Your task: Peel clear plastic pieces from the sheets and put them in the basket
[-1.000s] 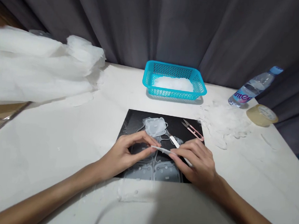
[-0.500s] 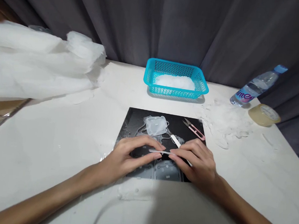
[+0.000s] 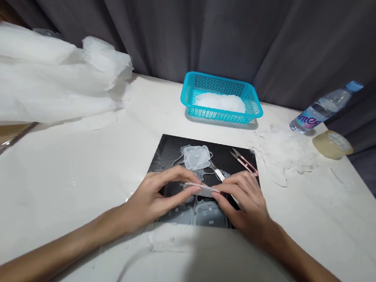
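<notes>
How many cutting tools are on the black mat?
2: pink snips at the far right of the mat, and a white-handled blade running under the right hand. More may lie hidden under it.

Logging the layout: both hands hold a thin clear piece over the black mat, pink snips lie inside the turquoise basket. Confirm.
Wrong on the snips. The head view shows the pink snips lying on the black mat, near its far right corner, not in the turquoise basket. The rest stands: left hand and right hand hold the thin clear piece over the mat.
</notes>
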`<state>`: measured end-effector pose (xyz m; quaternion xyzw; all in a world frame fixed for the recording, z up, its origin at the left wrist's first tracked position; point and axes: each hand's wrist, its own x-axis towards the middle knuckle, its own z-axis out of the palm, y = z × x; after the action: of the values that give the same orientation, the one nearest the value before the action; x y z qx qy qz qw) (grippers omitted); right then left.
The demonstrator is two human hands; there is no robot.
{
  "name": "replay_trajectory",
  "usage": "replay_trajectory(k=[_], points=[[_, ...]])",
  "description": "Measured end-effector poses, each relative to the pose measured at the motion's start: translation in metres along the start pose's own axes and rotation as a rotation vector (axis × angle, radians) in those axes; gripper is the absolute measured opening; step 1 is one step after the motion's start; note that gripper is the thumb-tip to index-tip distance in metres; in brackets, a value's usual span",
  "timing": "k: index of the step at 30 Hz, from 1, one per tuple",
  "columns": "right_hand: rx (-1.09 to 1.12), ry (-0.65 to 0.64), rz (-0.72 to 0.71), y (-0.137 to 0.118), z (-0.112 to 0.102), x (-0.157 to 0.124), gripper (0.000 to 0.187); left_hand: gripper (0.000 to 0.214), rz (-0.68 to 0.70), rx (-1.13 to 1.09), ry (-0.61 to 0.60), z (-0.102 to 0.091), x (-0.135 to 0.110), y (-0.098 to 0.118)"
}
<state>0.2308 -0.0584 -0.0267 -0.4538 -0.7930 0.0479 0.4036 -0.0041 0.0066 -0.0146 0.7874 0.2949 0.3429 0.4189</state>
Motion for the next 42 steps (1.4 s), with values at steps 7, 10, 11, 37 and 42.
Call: replay_trajectory(k=[7,10,11,37,42], points=[[0.199,-0.014,0.121,-0.007,-0.003,0.004,0.01,0.016,-0.058,-0.037,-0.09,0.001,-0.001,0.002],[0.329,-0.027,0.215,-0.01,-0.003,0.005,0.009,0.011,-0.109,-0.059,-0.084,0.002,-0.001,0.004],[0.367,-0.037,0.252,-0.011,-0.004,0.006,0.008,0.01,-0.132,-0.072,-0.083,0.003,-0.001,0.005],[0.681,-0.146,0.72,-0.01,0.001,0.005,0.019,0.02,-0.523,-0.539,-0.051,0.011,0.002,0.011],[0.705,-0.151,0.738,-0.01,0.004,0.003,0.015,0.026,-0.556,-0.694,-0.024,0.011,0.005,0.013]])
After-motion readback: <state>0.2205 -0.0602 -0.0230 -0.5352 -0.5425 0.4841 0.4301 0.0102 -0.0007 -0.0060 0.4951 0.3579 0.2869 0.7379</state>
